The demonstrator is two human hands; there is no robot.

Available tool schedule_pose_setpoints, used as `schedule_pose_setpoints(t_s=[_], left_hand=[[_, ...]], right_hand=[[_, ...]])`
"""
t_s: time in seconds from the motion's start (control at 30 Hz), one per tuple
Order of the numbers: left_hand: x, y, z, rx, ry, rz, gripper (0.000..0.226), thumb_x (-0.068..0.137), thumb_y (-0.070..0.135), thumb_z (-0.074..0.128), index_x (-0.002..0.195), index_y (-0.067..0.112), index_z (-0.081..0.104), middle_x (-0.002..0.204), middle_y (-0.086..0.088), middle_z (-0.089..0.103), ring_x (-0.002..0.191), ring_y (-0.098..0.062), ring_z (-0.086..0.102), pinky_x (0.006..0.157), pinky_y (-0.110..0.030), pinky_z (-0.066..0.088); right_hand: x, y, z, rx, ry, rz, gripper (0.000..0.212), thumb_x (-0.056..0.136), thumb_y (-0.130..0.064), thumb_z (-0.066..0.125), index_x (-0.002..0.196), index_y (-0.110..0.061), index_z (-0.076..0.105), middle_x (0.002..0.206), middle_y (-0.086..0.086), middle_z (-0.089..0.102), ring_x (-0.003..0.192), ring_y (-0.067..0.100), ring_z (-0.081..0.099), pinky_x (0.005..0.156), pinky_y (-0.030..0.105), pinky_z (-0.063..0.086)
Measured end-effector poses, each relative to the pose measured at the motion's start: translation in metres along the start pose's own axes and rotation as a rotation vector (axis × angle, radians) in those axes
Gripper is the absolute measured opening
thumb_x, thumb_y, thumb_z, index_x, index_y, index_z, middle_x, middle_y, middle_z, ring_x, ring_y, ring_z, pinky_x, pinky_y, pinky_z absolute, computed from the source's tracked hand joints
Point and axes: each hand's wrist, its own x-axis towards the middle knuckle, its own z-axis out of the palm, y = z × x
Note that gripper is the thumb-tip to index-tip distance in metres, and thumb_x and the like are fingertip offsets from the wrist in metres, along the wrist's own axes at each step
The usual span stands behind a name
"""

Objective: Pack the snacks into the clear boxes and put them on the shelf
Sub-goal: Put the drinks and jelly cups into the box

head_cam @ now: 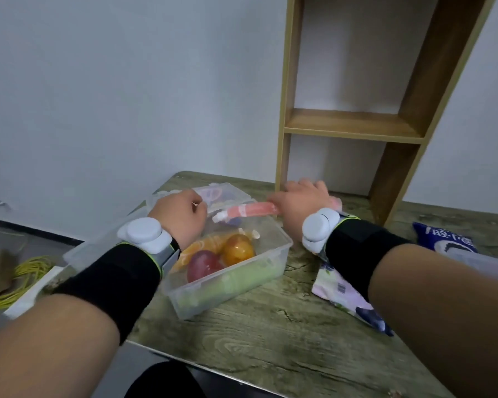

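The right hand point(302, 201) is curled around one end of a pink snack stick point(247, 212), which reaches left from the fist and lies level over the far part of the open clear box point(282, 248). The left hand point(179, 216) hovers at the box's far left corner with its fingers curled under. They are hidden behind the back of the hand, so I cannot tell whether it grips anything. The box stands on the table point(270, 340) between the two forearms. It holds an orange jelly point(237, 249) and a red jelly point(204, 264) side by side, touching, on top of a green packet point(242, 277), with more wrapped snacks at the far end. A lilac packet point(337, 288) lies on the table just right of the box, partly under the right forearm, and a blue packet point(443, 239) lies further right. The wooden shelf point(354, 124) stands at the back of the table, just behind the right hand. Both wrists wear black bands with white pods. A yellow cable point(26, 271) is coiled on the floor at left.
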Motion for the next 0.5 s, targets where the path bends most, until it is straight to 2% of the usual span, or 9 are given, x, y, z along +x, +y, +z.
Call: schedule_pose_setpoints(t_s=[0.1, 0.27, 0.4, 0.5], left_hand=[[-0.008, -0.013, -0.003, -0.044, -0.031, -0.027, 0.026, 0.094, 0.035, 0.048, 0.110, 0.025, 0.065, 0.097, 0.005, 0.069, 0.096, -0.023, 0.063, 0.079, -0.031, 0.048], [-0.017, -0.018, -0.002, -0.102, -0.099, -0.013, 0.029, 0.095, 0.035, 0.050, 0.119, 0.023, 0.062, 0.108, 0.004, 0.071, 0.103, -0.021, 0.064, 0.090, -0.034, 0.049], [-0.017, -0.023, -0.001, -0.116, -0.156, -0.034, 0.029, 0.097, 0.028, 0.047, 0.122, 0.022, 0.061, 0.116, -0.001, 0.069, 0.109, -0.023, 0.062, 0.092, -0.031, 0.047], [-0.015, -0.025, 0.001, -0.084, -0.194, -0.052, 0.027, 0.098, 0.019, 0.044, 0.116, 0.018, 0.063, 0.115, -0.005, 0.068, 0.110, -0.027, 0.061, 0.090, -0.031, 0.047]], right_hand=[[0.023, -0.031, 0.002, -0.122, -0.025, -0.198, 0.052, 0.069, -0.018, 0.049, 0.112, -0.046, 0.057, 0.094, -0.003, 0.048, 0.100, 0.028, 0.044, 0.076, 0.039, 0.024], [0.047, -0.078, 0.010, -0.232, -0.006, -0.386, 0.039, 0.079, -0.027, 0.054, 0.113, -0.046, 0.061, 0.099, -0.002, 0.054, 0.098, 0.027, 0.044, 0.078, 0.040, 0.026], [0.055, -0.103, 0.019, -0.257, -0.055, -0.503, 0.036, 0.087, -0.024, 0.046, 0.117, -0.039, 0.060, 0.103, 0.000, 0.056, 0.101, 0.029, 0.047, 0.080, 0.040, 0.031], [0.058, -0.111, 0.033, -0.247, -0.137, -0.544, 0.037, 0.090, -0.018, 0.047, 0.121, -0.032, 0.060, 0.111, 0.001, 0.059, 0.102, 0.029, 0.053, 0.077, 0.036, 0.037]])
